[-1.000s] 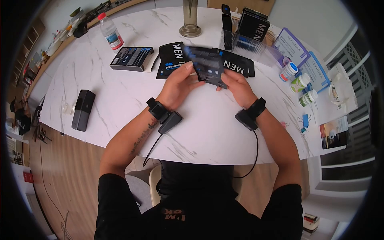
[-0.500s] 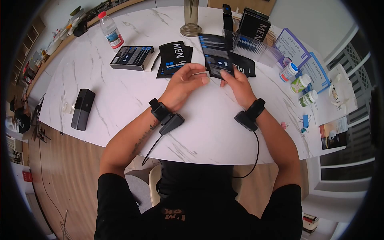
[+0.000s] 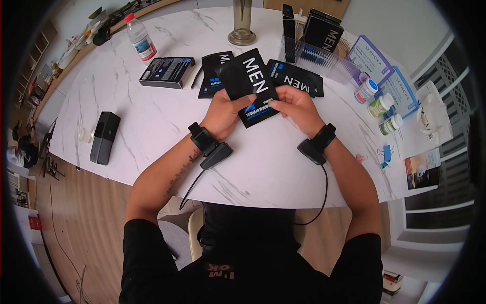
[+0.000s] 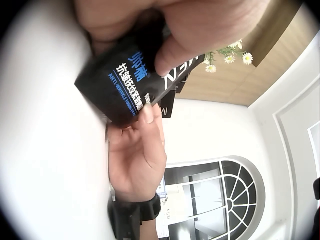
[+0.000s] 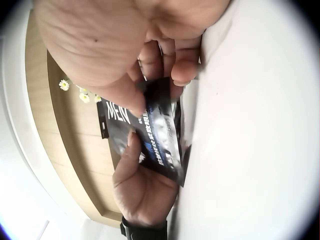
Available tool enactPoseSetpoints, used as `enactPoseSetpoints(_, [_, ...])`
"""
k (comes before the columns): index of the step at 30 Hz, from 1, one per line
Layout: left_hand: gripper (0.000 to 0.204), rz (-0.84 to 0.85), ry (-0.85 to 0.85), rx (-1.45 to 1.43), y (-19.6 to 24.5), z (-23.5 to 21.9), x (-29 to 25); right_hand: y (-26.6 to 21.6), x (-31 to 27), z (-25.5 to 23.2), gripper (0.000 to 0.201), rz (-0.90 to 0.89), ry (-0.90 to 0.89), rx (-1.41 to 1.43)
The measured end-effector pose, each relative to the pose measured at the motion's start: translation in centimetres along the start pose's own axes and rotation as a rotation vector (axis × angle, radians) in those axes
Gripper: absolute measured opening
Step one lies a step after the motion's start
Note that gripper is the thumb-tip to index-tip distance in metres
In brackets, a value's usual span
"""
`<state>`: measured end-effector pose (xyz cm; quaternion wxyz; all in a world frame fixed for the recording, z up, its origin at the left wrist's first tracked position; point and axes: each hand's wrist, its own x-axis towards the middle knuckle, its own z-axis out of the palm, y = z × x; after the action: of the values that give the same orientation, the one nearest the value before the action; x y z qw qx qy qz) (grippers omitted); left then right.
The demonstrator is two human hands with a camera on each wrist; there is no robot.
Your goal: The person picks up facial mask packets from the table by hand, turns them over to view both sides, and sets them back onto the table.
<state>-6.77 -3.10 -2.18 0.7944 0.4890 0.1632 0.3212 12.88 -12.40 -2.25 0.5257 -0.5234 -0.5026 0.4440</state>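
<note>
A black foil sachet (image 3: 248, 83) printed MEN, with blue and white lettering, is held between both hands, its front turned up. My left hand (image 3: 221, 115) grips its left side, thumb across the front and fingers behind. At the lower right edge, my right hand (image 3: 304, 110) pinches it between thumb and fingers. The left wrist view shows the lettering on the sachet (image 4: 112, 90) beside the right thumb. In the right wrist view the sachet (image 5: 162, 132) has a shiny, creased end. Similar sachets lie behind it, some on the left (image 3: 211, 81) and some on the right (image 3: 298, 78).
An opened black box (image 3: 167, 72) lies left of the sachets, near a water bottle (image 3: 140, 38). Behind, a glass vase (image 3: 242, 36) and a clear organizer (image 3: 324, 63) with black boxes stand. Pill bottles (image 3: 378, 105) are at the right; a dark grey block (image 3: 105, 138) is at the left.
The held sachet has turned from its text-covered back to its MEN front and come nearer. My left hand let go of it, then took hold again; my right hand kept its grip.
</note>
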Motion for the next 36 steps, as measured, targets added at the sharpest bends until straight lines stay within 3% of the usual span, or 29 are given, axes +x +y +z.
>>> enactPoseSetpoints(4, [0.031, -0.018, 0.022, -0.023, 0.4, 0.1, 0.1, 0.7, 0.2, -0.4, 0.023, -0.014, 0.000, -0.041])
enactPoseSetpoints(6, [0.032, -0.010, 0.005, -0.011, 0.4, -0.1, 0.2, 0.5, 0.2, -0.3, 0.021, -0.062, 0.084, 0.064])
enactPoseSetpoints(15, [0.039, -0.120, -0.039, 0.114, 0.9, 0.0, 0.0, 1.0, 0.5, -0.1, 0.024, -0.121, 0.120, 0.181])
enactPoseSetpoints(18, [0.033, -0.097, -0.022, 0.082, 0.9, 0.3, 0.0, 0.5, 0.2, -0.3, 0.028, -0.039, 0.089, 0.142])
enactPoseSetpoints(20, [0.023, -0.074, 0.194, 0.108, 1.5, 1.0, -0.2, 0.6, 0.2, -0.5, 0.030, -0.021, 0.099, 0.131])
enactPoseSetpoints(21, [0.023, -0.074, 0.194, 0.108, 1.6, 0.7, -0.2, 0.7, 0.3, -0.5, 0.031, -0.005, 0.107, 0.120])
enactPoseSetpoints(24, [0.019, 0.039, 0.335, 0.342, 1.4, -0.7, 0.5, 0.8, 0.4, -0.6, 0.030, 0.006, 0.196, 0.178])
enactPoseSetpoints(26, [0.012, 0.235, 0.479, 0.451, 1.8, -0.9, 0.8, 1.1, 0.6, -0.8, 0.029, 0.006, 0.174, 0.192])
enactPoseSetpoints(30, [0.010, 0.298, 0.485, 0.216, 2.6, -1.1, 0.6, 0.9, 1.1, -0.4, 0.028, 0.057, 0.153, 0.185])
enactPoseSetpoints(36, [0.008, 0.340, 0.477, 0.243, 2.3, -1.3, 0.7, -0.3, 2.7, 1.4, 0.033, 0.132, 0.166, 0.244])
